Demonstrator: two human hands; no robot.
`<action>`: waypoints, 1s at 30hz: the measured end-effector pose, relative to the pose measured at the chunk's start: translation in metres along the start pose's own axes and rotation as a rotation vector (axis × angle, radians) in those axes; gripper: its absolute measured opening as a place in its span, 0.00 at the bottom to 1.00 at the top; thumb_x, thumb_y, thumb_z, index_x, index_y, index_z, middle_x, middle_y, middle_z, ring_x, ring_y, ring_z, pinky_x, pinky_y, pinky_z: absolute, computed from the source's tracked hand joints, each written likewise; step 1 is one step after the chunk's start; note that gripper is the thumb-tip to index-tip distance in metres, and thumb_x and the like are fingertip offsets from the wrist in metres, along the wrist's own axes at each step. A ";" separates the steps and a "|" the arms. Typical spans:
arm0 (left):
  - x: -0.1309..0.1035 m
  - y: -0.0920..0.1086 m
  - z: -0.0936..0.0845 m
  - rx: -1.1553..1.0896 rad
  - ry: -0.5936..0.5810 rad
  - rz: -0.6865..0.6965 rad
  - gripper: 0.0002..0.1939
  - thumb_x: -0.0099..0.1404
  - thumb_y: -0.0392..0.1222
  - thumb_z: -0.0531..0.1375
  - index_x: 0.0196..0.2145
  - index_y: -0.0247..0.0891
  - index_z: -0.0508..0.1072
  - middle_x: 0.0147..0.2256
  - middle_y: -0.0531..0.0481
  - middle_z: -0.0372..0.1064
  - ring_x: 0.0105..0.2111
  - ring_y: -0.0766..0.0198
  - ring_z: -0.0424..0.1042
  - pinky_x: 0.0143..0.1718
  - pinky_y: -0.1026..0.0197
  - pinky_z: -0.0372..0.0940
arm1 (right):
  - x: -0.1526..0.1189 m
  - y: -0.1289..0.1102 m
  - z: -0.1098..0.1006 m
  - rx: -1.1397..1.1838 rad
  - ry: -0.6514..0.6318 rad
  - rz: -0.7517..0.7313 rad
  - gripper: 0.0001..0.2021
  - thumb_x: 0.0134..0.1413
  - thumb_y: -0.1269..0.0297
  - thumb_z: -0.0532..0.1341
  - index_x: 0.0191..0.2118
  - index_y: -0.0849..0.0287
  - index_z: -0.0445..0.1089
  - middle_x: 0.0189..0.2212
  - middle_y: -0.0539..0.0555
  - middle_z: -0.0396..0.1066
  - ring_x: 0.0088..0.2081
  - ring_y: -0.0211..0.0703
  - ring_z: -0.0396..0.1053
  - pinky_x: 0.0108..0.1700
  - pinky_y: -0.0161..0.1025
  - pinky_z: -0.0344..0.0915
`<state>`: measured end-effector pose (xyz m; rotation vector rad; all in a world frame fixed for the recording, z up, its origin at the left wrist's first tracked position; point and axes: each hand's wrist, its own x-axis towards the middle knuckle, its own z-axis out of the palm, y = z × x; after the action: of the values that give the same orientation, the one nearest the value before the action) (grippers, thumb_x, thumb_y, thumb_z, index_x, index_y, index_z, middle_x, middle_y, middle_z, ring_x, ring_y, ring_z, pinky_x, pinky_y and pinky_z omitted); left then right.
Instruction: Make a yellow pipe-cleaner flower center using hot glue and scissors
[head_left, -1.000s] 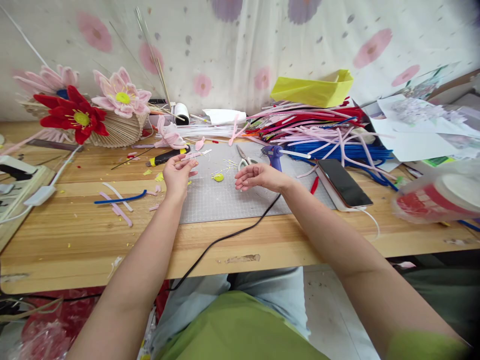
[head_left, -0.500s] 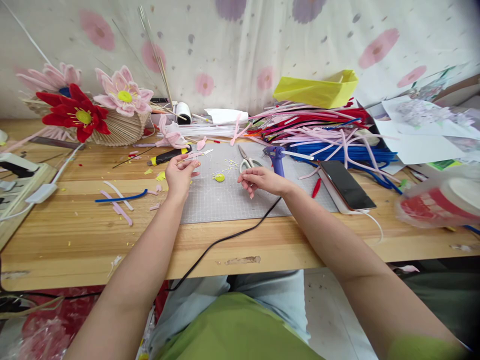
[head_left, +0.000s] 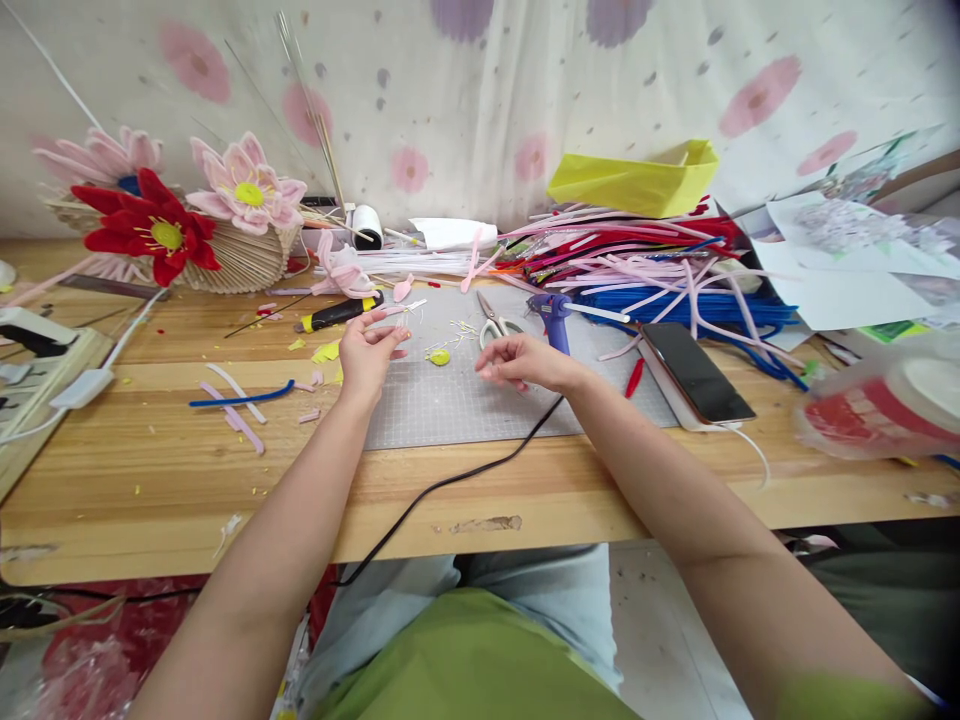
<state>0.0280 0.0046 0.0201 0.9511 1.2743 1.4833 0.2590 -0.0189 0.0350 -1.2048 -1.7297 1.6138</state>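
My left hand (head_left: 369, 352) is pinched on thin white flower stamens (head_left: 405, 316), whose fine ends stick up beyond the fingertips. Over the right part of the grey cutting mat (head_left: 442, 415), my right hand (head_left: 525, 362) hangs loosely bent with fingers apart and nothing visible in them. It partly covers the handles of the scissors (head_left: 491, 312), which lie behind it. Between the two hands sits a small round yellow flower centre (head_left: 438, 356). More pale stamens (head_left: 461, 332) are scattered just behind that. A purple glue gun (head_left: 553, 320) lies to the right of the scissors.
Pink and red fuzzy flowers (head_left: 159, 232) stand at the back left. Pipe cleaners (head_left: 660, 290) pile up at the back right, beside a phone (head_left: 696, 370) and a plastic cup (head_left: 885, 408). A black cable (head_left: 450, 478) crosses the front. A utility knife (head_left: 337, 313) lies behind my left hand.
My left hand has shifted slightly right, still pinching the stamens. My right hand has stayed almost in place, its fingers curling a little differently.
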 end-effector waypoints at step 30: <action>-0.021 0.006 0.005 0.258 -0.417 -0.281 0.39 0.46 0.31 0.69 0.56 0.32 0.60 0.29 0.47 0.76 0.31 0.59 0.76 0.24 0.65 0.68 | 0.054 -0.014 0.037 0.082 0.264 -0.134 0.14 0.41 0.77 0.65 0.33 0.58 0.61 0.20 0.45 0.70 0.23 0.32 0.68 0.29 0.32 0.65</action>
<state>0.0378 -0.0146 0.0273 1.1265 1.2423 0.8612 0.1976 0.0082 0.0298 -1.1772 -1.5294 1.3662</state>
